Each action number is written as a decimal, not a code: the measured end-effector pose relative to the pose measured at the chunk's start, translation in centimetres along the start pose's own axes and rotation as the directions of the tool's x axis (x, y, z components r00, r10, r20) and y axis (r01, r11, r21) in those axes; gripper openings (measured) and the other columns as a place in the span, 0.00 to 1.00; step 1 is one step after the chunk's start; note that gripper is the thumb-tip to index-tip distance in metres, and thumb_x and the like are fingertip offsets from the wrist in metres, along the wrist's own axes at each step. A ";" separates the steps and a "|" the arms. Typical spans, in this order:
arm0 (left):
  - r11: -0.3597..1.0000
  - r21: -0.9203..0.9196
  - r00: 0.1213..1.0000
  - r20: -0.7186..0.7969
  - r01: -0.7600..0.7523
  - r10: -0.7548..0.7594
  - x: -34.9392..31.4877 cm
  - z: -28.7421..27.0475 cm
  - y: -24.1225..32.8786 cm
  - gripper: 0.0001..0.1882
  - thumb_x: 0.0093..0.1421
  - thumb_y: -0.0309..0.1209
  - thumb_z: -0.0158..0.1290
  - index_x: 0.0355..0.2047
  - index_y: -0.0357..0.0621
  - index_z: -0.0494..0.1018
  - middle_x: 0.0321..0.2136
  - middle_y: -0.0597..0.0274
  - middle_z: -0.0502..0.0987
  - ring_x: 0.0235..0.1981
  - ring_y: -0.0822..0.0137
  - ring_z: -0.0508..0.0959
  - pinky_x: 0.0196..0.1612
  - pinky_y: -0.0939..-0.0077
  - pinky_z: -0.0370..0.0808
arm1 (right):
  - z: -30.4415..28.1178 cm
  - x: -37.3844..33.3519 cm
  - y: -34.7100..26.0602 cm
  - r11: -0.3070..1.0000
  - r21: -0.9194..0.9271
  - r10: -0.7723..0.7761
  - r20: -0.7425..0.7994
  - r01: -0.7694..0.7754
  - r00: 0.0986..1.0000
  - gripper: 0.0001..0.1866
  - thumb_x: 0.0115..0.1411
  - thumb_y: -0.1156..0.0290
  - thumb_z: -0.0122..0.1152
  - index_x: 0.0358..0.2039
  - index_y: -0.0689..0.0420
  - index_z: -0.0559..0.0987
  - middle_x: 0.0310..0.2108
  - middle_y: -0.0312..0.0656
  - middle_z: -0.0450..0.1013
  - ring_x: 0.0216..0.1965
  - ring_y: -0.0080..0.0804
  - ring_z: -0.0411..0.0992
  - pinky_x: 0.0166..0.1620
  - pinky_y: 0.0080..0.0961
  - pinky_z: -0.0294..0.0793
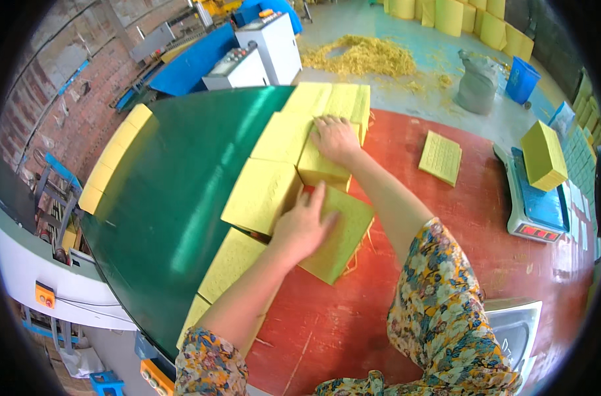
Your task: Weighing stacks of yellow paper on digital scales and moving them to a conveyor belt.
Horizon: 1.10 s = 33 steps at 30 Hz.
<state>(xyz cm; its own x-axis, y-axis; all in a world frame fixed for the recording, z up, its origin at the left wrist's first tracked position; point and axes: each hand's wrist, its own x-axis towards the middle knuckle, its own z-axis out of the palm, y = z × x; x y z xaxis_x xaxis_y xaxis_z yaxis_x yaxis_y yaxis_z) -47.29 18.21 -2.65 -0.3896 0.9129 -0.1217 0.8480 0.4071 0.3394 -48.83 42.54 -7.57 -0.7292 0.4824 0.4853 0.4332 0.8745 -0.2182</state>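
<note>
Left hand (300, 230) spread, right hand (336, 140) atop a yellow block (317, 165), grip unclear; the blue bin (521, 81) hides its contents.

rear floor: a heap of yellow shreds (366, 56) lies loose, scraps scattered around it. to its right stand a grey sack (477, 86) and a blue bin (523, 82). left rear: two white cabinets (279, 45) (the nearer with buttons on its top); further left, a brick wall (66, 92). lower left: a blue stool (106, 381). right: a scale (521, 211), display showing red.

No legible text, scale display (539, 232) blurred
</note>
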 end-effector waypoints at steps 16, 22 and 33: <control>0.895 0.444 0.973 -0.225 0.053 0.054 -12.0 0.2 -5.0 0.43 0.51 0.27 0.60 0.68 0.44 0.56 0.65 0.38 0.56 0.66 0.38 0.57 0.64 0.34 0.56 | 1.1 0.2 0.3 0.999 -0.048 0.011 0.032 -0.009 0.999 0.24 0.67 0.54 0.43 0.53 0.58 0.75 0.55 0.45 0.72 0.59 0.41 0.67 0.63 0.43 0.61; 0.922 0.378 0.977 -0.211 0.087 -0.005 -11.2 -1.1 -4.8 0.42 0.53 0.28 0.60 0.68 0.44 0.56 0.66 0.38 0.54 0.67 0.36 0.56 0.62 0.29 0.55 | -0.6 0.3 0.7 1.000 0.001 -0.003 0.031 0.003 1.000 0.22 0.66 0.54 0.46 0.47 0.58 0.76 0.52 0.45 0.73 0.58 0.41 0.67 0.62 0.45 0.60; 0.828 0.181 0.823 -0.123 -0.531 0.555 -0.1 1.0 0.1 0.29 0.61 0.40 0.54 0.63 0.56 0.66 0.66 0.48 0.60 0.66 0.40 0.60 0.65 0.51 0.63 | -1.4 0.3 -0.8 0.997 -0.062 -0.039 0.129 0.047 0.991 0.21 0.65 0.54 0.46 0.45 0.57 0.78 0.48 0.45 0.75 0.53 0.41 0.69 0.59 0.48 0.63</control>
<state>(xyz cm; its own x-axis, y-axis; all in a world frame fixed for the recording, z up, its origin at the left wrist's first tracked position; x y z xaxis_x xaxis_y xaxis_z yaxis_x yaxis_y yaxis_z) -46.75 18.20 -3.56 0.1057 0.9735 0.2029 0.9739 -0.1425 0.1764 -48.66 41.93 -6.04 -0.8079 0.4507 0.3797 0.4303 0.8914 -0.1424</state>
